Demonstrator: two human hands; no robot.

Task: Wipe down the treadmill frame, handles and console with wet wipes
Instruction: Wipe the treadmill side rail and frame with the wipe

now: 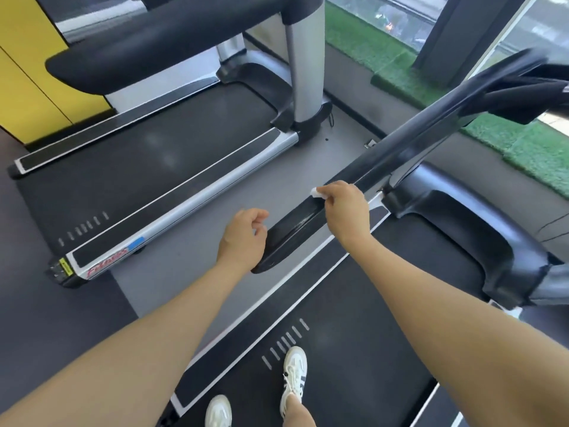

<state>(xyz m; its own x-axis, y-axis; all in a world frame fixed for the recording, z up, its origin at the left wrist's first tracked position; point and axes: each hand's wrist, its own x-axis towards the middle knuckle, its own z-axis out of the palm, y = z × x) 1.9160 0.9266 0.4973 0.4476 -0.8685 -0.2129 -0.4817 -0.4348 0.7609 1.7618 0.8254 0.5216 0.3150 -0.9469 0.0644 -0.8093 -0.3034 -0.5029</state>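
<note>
Treadmill handle, frame centre, under wiping: right hand pinches a wet wipe against it. Left hand hovers beside, fingers loosely curled, empty. Next stroke likely runs toward the handle's near end.

Glossy black treadmill handrail, running diagonally from lower centre toward the upper right of the frame, its rounded end near centre, with a small white wet wipe pressed against its upper edge just above centre, above the dark running belt at lower right.
</note>
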